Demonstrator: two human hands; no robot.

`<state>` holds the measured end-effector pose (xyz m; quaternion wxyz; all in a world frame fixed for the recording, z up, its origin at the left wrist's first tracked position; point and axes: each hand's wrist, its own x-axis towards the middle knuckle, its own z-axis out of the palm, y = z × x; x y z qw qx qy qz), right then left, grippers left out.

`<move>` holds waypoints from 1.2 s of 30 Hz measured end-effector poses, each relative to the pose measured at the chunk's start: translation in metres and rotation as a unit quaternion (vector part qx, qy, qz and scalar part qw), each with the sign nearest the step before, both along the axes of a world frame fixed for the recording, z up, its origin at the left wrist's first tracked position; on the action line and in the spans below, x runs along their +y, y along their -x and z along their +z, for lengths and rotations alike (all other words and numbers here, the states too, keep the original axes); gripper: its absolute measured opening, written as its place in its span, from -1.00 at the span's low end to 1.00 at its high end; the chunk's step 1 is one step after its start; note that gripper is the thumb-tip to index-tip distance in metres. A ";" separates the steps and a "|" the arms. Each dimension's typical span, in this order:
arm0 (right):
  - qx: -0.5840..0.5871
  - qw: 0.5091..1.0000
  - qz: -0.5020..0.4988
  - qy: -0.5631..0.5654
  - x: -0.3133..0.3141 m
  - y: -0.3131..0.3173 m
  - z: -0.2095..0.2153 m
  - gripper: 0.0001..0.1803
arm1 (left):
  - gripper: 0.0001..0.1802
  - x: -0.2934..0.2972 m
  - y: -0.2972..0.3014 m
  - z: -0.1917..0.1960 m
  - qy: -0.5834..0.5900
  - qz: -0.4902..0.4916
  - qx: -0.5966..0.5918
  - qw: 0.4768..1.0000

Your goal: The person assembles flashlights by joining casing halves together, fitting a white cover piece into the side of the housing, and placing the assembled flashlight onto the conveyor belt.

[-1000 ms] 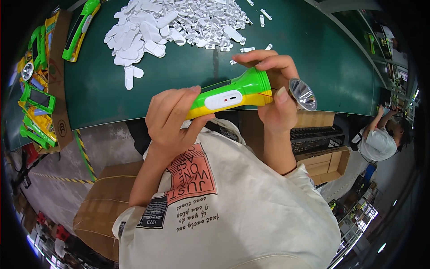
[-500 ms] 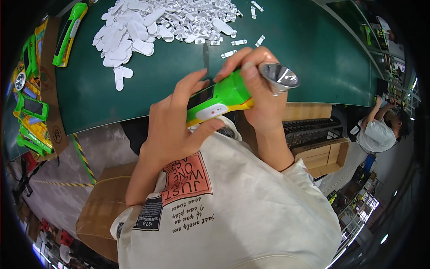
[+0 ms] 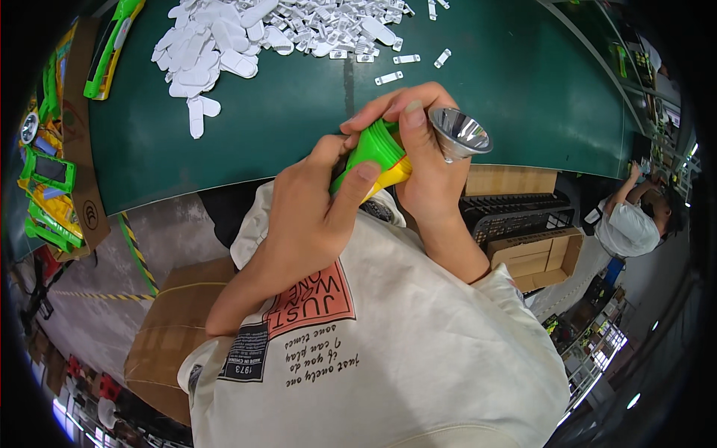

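A green and yellow flashlight [image 3: 382,151] is held between my two hands above the table's near edge. My left hand [image 3: 310,200] wraps round its body, the thumb lying along the side and covering most of the handle. My right hand [image 3: 433,160] is closed at the ribbed green head end, fingers over the top. Beside the right thumb sits a shiny silver cone-shaped reflector [image 3: 461,133], its wide mouth facing up and outward, apart from the green head. How the reflector is held behind the thumb is hidden.
White oval plastic covers [image 3: 198,56] and small white clips [image 3: 321,28] lie heaped on the green table [image 3: 523,104]. Another flashlight [image 3: 110,52] lies at the left, by a carton [image 3: 86,149] of green and yellow housings. Below right are a black crate [image 3: 515,216] and an open cardboard box [image 3: 545,261].
The flashlight has turned in my hands, so its white switch panel no longer shows. My left hand has shifted right, its thumb now higher on the body. The reflector moved slightly left.
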<state>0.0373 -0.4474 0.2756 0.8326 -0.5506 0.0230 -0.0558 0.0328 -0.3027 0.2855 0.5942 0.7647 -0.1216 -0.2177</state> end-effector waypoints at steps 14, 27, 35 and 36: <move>0.092 0.988 -0.073 0.101 0.019 -0.002 -0.009 -0.64 | -0.35 0.016 0.005 -0.021 0.050 0.007 -0.010 0.999; 0.166 0.959 0.062 0.222 0.015 -0.001 -0.015 -0.66 | -0.54 0.022 0.003 -0.023 0.052 -0.035 0.122 0.991; 0.171 0.960 0.086 0.206 0.009 -0.001 -0.020 -0.68 | -0.49 0.023 0.003 -0.027 0.079 -0.023 0.171 0.982; 0.174 0.956 0.101 0.212 0.007 -0.002 -0.020 -0.68 | -0.49 0.022 0.003 -0.026 0.084 -0.023 0.171 0.981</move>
